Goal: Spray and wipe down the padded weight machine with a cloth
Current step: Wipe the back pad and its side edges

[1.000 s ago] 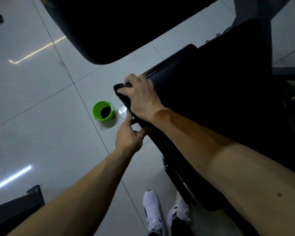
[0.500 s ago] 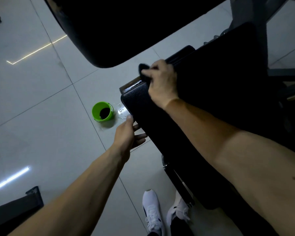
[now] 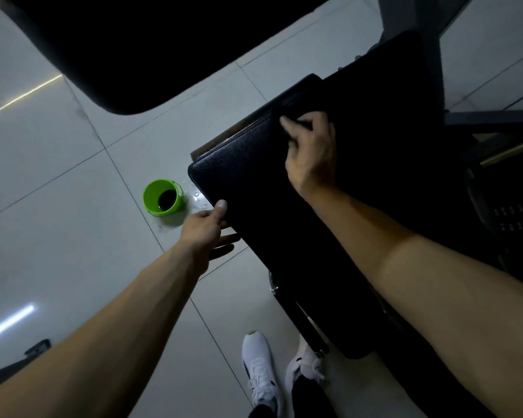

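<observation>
While my left arm reaches out over the pale, glossy tiled floor (image 3: 58,206), a small round bucket (image 3: 163,197) of bright green plastic stands there just beyond my fingers, dark inside, with a few drops of water (image 3: 198,201) shining on the tile between it and the machine. My left hand (image 3: 204,229) grips the near left edge of the bench pad (image 3: 254,182), thumb laid on top and fingers tucked underneath, so the edge is pinched between them. That pad is a long black slab with a pebbled, leather-like skin, a rounded corner and a stitched seam along its far edge, and it slopes away to the upper right. Further along it my right hand (image 3: 311,152) rests on the top surface near the far seam, fingers curled and closed on the cloth (image 3: 301,124). Only a dark strip of it shows between my fingers, lying against the pad, and its colour blends so closely with the upholstery that I cannot make out its outline. Above, another broad black cushion (image 3: 148,40) with a curved edge hangs over the floor. My white laced shoes (image 3: 260,375) stand below beside the bench, and at the far right grey metal frame bars (image 3: 429,55) rise behind the pad.
</observation>
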`<state>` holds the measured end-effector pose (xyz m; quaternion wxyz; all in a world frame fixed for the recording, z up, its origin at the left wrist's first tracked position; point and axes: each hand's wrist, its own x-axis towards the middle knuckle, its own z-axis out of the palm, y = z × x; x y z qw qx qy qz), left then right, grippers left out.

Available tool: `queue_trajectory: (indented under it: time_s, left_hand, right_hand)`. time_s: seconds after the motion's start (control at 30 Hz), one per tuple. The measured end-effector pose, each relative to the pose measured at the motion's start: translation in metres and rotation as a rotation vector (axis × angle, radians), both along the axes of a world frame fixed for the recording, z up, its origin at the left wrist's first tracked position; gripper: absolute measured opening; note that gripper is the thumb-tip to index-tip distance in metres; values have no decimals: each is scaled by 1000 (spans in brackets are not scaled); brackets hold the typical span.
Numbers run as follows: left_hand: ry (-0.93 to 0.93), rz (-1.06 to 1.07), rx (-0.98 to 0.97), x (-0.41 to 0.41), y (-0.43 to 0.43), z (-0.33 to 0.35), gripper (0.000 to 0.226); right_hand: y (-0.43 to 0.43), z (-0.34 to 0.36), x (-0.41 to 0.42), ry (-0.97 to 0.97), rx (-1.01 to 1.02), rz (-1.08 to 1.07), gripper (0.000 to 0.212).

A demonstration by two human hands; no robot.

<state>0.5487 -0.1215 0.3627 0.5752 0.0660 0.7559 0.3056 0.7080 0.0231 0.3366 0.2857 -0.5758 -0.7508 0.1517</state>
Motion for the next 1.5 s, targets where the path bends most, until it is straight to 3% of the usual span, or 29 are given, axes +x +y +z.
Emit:
queue_trajectory:
  time_s: [0.07, 0.1, 0.23, 0.37, 0.43, 0.57, 0.63, 0.8, 0.87, 0.93, 1.0, 1.1, 1.17, 1.27, 1.37, 1.43, 1.5]
  left_hand:
    - [9, -6, -3, 0, 1, -1, 37]
    - [19, -1, -11, 0, 2, -1, 36]
    - [24, 20, -34, 3, 4, -2, 43]
    - [54, -13, -36, 5, 5, -3, 46]
    - [56, -14, -26, 8, 5, -4, 46]
    - [45, -1, -29, 9, 3, -5, 42]
    - [27, 6, -33, 11, 4, -3, 40]
    - [37, 7, -30, 13, 4, -2, 42]
    - [50, 19, -14, 14, 3, -3, 40]
    - [56, 39, -10, 15, 1, -4, 43]
    - [35, 62, -16, 18, -4, -6, 48]
    - [-18, 76, 6, 25, -20, -12, 54]
    - [-15, 57, 18, 34, -29, -16, 50]
    - [-8, 53, 18, 49, -40, -20, 31]
    - [14, 39, 28, 53, -45, -23, 30]
    - [31, 21, 31, 53, -43, -25, 32]
    - [45, 13, 22, 52, -40, -28, 28]
  right_hand:
    - [-13, 1, -14, 47, -27, -122, 49]
    - [-33, 0, -21, 57, -7, -79, 48]
    - [-137, -23, -15, -69, -52, 352, 47]
    - [-127, -38, 29, -183, 48, 608, 48]
    - [-91, -32, 43, -191, 79, 491, 43]
    - [-47, -24, 40, -101, -16, -71, 52]
    - [-70, -25, 21, -67, -56, -128, 56]
    - [-160, -43, 20, -116, -39, 370, 58]
    - [-154, -48, 38, -170, 9, 570, 54]
    - [-124, -45, 53, -225, 73, 633, 45]
    - [-83, -38, 64, -188, 102, 436, 47]
    - [-54, -32, 61, -95, -36, -58, 51]
    - [-74, -35, 42, -40, -70, -152, 52]
    - [-146, -44, 30, -51, -42, 75, 46]
    - [-204, -53, 48, -151, -90, 407, 56]
    - [-195, -55, 65, -204, -70, 562, 50]
    - [-159, -50, 73, -167, -47, 512, 41]
